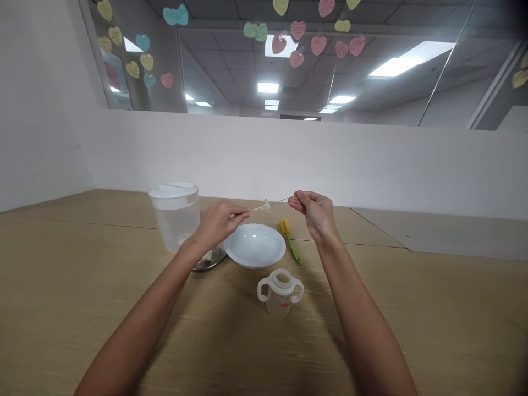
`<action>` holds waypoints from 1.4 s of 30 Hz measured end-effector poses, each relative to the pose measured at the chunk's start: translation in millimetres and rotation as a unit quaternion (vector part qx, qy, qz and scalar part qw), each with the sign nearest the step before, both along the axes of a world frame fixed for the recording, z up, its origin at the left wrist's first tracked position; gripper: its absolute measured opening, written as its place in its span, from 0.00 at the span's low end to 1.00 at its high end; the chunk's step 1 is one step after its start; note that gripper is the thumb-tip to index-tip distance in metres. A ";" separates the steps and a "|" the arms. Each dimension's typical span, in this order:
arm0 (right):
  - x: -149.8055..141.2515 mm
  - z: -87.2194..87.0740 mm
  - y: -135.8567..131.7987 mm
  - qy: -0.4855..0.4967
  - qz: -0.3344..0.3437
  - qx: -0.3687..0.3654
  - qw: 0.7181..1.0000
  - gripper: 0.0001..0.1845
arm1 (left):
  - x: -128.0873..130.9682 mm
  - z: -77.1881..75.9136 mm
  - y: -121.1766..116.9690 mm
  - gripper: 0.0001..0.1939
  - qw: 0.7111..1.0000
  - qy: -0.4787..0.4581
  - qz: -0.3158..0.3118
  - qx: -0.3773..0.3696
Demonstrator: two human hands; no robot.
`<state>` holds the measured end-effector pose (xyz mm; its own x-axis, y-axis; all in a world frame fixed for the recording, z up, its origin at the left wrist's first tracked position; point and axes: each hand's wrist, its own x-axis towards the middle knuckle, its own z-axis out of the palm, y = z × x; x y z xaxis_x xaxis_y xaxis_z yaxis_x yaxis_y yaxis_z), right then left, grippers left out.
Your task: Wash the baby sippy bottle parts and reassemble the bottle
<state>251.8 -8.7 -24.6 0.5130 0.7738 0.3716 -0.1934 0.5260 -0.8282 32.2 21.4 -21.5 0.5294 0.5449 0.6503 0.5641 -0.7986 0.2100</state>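
**Clear flared fitting held up between both hands**

Its thin wire stem spans the gap at about 12 o'clock, above the white bowl on the counter. The left hand has a clenched grip on the fitting's near end, and the right hand pinches the stem's far tip. Two-handed handling of this piece looks like the step in hand, and the fine stem calls for steady pinches. Around the bowl, a clear plastic pitcher stands at 10 o'clock, a steel dish at 8, a sponge bottle brush at 2 and a two-handled sippy cup at 5.
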 end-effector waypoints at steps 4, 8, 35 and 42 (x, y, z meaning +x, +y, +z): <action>5.4 1.5 2.7 0.012 -0.005 0.007 1.000 0.07 | -2.3 3.7 -2.4 0.13 1.000 0.000 -0.002 0.002; 9.3 3.9 5.2 0.011 -0.015 0.008 1.000 0.08 | -5.9 7.7 -2.5 0.13 1.000 0.007 -0.013 0.004; 35.7 -49.6 40.7 -0.127 0.013 -0.164 0.978 0.04 | -56.3 31.4 4.6 0.13 0.986 -0.037 0.165 0.013; 21.2 -87.1 61.5 -0.203 0.008 -0.227 0.953 0.06 | -56.0 31.3 4.0 0.13 0.986 -0.038 0.163 0.005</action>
